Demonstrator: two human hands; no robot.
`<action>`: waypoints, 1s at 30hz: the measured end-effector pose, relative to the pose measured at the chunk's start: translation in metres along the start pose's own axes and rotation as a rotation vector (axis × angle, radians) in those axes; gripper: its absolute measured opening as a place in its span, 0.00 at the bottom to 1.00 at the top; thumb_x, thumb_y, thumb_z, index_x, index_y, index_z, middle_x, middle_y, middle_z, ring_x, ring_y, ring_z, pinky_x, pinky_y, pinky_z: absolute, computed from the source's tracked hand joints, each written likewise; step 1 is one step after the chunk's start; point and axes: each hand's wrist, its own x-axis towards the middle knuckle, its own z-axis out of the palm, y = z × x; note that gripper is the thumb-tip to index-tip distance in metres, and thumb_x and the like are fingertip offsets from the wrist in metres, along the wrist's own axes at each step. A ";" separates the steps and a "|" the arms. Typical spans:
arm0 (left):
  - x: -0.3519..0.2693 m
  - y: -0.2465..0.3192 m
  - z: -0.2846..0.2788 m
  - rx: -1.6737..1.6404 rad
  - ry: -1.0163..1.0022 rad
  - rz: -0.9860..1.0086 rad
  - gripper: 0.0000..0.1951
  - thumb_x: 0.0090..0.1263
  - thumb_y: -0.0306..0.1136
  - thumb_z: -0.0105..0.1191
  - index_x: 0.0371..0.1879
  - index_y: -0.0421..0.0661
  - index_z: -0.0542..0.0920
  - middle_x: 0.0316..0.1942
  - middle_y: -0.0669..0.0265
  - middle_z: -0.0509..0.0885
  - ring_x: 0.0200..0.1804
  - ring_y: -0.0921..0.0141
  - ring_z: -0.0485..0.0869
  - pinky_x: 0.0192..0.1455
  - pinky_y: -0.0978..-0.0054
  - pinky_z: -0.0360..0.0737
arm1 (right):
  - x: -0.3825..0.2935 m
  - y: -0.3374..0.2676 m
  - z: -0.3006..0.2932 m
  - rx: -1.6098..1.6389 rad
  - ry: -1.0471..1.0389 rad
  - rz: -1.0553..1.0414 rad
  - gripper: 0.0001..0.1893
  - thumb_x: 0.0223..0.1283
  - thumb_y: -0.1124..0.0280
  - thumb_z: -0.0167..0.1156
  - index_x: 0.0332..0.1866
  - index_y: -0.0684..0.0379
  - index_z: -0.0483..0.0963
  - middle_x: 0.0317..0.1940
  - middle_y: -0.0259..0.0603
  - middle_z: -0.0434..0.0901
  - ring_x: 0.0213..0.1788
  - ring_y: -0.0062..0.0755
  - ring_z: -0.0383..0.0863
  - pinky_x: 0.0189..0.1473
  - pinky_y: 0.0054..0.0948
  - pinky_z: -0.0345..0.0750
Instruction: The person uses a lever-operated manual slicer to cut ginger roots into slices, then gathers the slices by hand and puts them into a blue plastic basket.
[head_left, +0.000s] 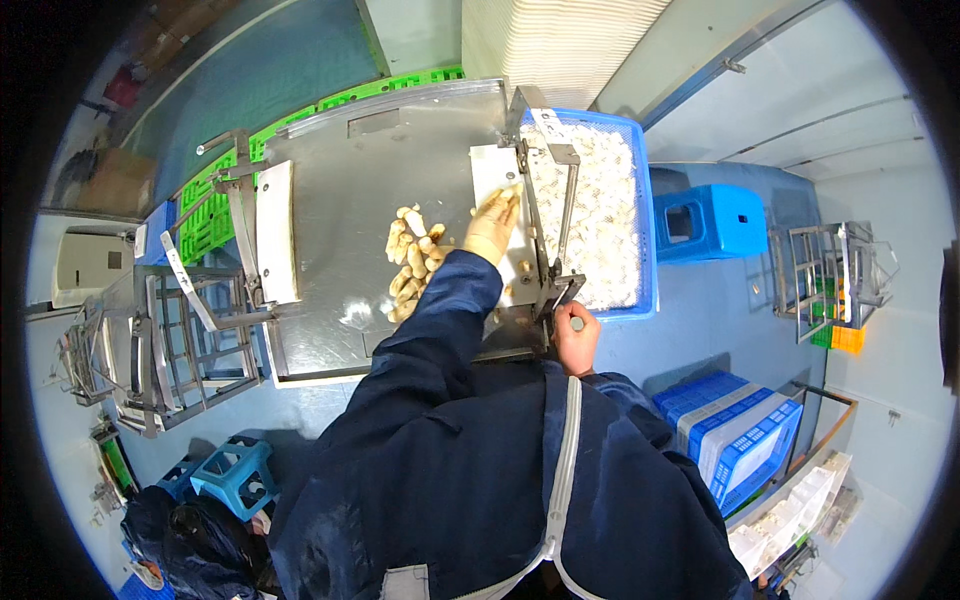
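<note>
My left hand (495, 221), in a pale yellowish glove, rests over a white cutting board (491, 169) at the right end of a stainless-steel table (345, 195). Its fingertips hold a pale piece (512, 191), probably a mushroom, close to a long metal blade (534, 225). My bare right hand (576, 341) is closed around the round handle (577, 323) at the near end of the hinged cutter. Left of my gloved hand lies a pile of brown-and-cream mushroom-like pieces (409, 259), partly hidden by my sleeve. Small scraps lie on the board.
A blue mesh crate (646, 225) of whitish cut pieces (600, 195) stands beyond the blade. A second cutter with a white board (276, 232) is at the table's left end. Blue stools (709, 223) (236, 476) and stacked blue crates (731, 435) stand on the floor around me.
</note>
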 end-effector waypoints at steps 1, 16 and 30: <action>-0.003 -0.011 0.000 0.039 0.060 0.016 0.19 0.63 0.25 0.55 0.53 0.39 0.70 0.48 0.57 0.79 0.50 0.66 0.78 0.58 0.73 0.75 | 0.000 -0.007 0.001 -0.002 -0.005 0.000 0.08 0.53 0.73 0.57 0.23 0.65 0.71 0.13 0.39 0.68 0.20 0.19 0.65 0.24 0.25 0.66; -0.032 -0.039 -0.002 1.513 0.178 0.526 0.18 0.56 0.25 0.57 0.48 0.45 0.77 0.42 0.54 0.79 0.42 0.58 0.79 0.46 0.68 0.76 | 0.004 -0.022 -0.001 -0.055 -0.006 0.013 0.08 0.53 0.73 0.58 0.23 0.65 0.71 0.15 0.39 0.69 0.22 0.19 0.64 0.26 0.26 0.67; -0.033 -0.041 -0.006 1.528 0.098 0.550 0.19 0.56 0.22 0.54 0.48 0.44 0.76 0.36 0.54 0.80 0.39 0.57 0.79 0.44 0.68 0.75 | -0.002 0.010 0.000 0.064 -0.037 -0.083 0.11 0.59 0.72 0.56 0.22 0.60 0.67 0.15 0.30 0.69 0.17 0.14 0.65 0.18 0.19 0.62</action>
